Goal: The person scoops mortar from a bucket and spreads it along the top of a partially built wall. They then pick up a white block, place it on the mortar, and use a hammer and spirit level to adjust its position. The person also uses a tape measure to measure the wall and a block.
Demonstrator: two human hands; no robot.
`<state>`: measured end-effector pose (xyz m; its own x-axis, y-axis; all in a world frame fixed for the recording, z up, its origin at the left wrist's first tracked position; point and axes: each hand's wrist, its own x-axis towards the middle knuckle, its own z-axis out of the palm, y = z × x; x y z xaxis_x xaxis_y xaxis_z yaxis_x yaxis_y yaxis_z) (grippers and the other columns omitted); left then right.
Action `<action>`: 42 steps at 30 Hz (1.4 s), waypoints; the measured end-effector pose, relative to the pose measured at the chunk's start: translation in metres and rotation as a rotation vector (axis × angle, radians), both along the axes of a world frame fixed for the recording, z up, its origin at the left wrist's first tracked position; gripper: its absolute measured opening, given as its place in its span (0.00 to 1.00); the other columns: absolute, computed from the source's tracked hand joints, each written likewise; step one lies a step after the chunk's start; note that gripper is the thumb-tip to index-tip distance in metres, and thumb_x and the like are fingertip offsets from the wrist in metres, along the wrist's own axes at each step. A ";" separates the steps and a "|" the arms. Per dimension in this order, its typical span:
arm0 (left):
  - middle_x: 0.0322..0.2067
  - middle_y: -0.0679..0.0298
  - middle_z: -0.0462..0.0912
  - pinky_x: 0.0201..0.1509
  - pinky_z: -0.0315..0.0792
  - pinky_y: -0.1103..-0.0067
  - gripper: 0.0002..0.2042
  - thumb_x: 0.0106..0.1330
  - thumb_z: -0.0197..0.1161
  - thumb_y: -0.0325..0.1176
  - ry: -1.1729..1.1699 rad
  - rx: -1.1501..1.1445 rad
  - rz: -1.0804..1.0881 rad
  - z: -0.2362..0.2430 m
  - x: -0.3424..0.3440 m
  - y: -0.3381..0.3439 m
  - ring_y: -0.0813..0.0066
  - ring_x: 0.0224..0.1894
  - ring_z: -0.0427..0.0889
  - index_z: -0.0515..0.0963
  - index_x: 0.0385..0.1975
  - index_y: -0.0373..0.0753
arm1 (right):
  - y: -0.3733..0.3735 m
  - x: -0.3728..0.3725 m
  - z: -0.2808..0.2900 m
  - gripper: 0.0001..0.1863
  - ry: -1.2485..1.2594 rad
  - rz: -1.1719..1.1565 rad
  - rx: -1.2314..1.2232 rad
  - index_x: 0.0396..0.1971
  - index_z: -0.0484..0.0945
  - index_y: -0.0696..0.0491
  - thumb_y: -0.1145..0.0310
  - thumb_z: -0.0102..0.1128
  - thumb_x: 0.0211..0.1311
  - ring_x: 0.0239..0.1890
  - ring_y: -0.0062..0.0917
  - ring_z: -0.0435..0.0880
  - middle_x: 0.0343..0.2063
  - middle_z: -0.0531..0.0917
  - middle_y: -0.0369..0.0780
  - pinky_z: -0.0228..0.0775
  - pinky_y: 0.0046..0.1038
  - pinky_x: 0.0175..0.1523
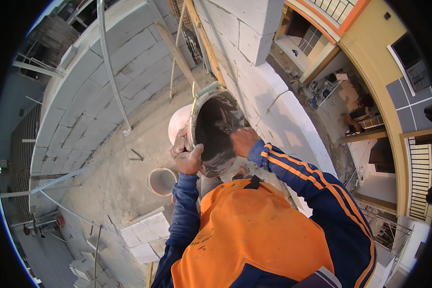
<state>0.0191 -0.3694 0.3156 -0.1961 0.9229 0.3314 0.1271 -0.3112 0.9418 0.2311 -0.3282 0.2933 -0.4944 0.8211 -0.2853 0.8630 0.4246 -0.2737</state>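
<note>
A pale pinkish bucket (179, 121) is tipped on its side in front of me, its dark, mortar-smeared mouth turned to the right. My left hand (187, 156), dusty with grey, grips the lower left part of its rim. A greenish handle (207, 89) shows at the bucket's far side. At the right of the mouth, my right hand (245, 141) is closed in a fist. Whatever it holds, if anything, is hidden against the dark inside of the bucket. Below the bucket, part of a bare foot (241, 171) shows.
A second bucket (153, 182) stands left of my left forearm. White blocks (146, 233) lie nearby. A block wall (297, 117) runs close on my right, with a drop beyond it; another wall (81, 105) curves at left. Wooden poles (205, 41) and a metal prop (111, 72) lean ahead.
</note>
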 end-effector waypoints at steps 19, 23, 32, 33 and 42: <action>0.35 0.72 0.80 0.43 0.70 0.86 0.24 0.44 0.59 0.17 -0.538 -0.273 -0.023 -0.014 0.047 0.057 0.83 0.34 0.75 0.80 0.47 0.32 | -0.037 0.109 0.018 0.17 0.851 -0.498 -0.730 0.38 0.76 0.62 0.60 0.57 0.65 0.21 0.20 0.76 0.28 0.82 0.39 0.69 0.27 0.27; 0.33 0.71 0.79 0.40 0.71 0.85 0.24 0.46 0.56 0.15 -0.662 -0.265 0.018 -0.020 0.057 0.072 0.83 0.33 0.75 0.79 0.48 0.33 | -0.032 0.130 0.040 0.13 0.817 -0.542 -0.725 0.41 0.76 0.59 0.64 0.53 0.66 0.24 0.20 0.77 0.31 0.82 0.38 0.72 0.25 0.30; 0.38 0.65 0.81 0.43 0.74 0.80 0.24 0.47 0.52 0.16 -0.738 -0.209 0.130 -0.034 0.056 0.085 0.75 0.37 0.79 0.79 0.47 0.32 | 0.042 0.197 0.034 0.11 1.050 -0.891 -0.528 0.30 0.77 0.58 0.65 0.53 0.62 0.21 0.22 0.77 0.23 0.79 0.39 0.70 0.27 0.26; 0.37 0.65 0.81 0.43 0.75 0.80 0.23 0.47 0.52 0.16 -0.745 -0.295 0.182 -0.035 0.054 0.084 0.75 0.36 0.79 0.79 0.46 0.32 | 0.058 0.202 0.027 0.12 1.047 -0.873 -0.456 0.27 0.76 0.58 0.64 0.53 0.61 0.21 0.23 0.78 0.21 0.79 0.40 0.70 0.28 0.26; 0.35 0.64 0.81 0.43 0.75 0.77 0.19 0.44 0.55 0.18 -0.673 -0.396 0.304 -0.045 0.034 0.047 0.71 0.36 0.80 0.78 0.41 0.33 | 0.130 0.185 -0.004 0.18 0.097 -0.791 0.162 0.37 0.78 0.62 0.64 0.57 0.50 0.40 0.46 0.85 0.34 0.84 0.54 0.76 0.44 0.48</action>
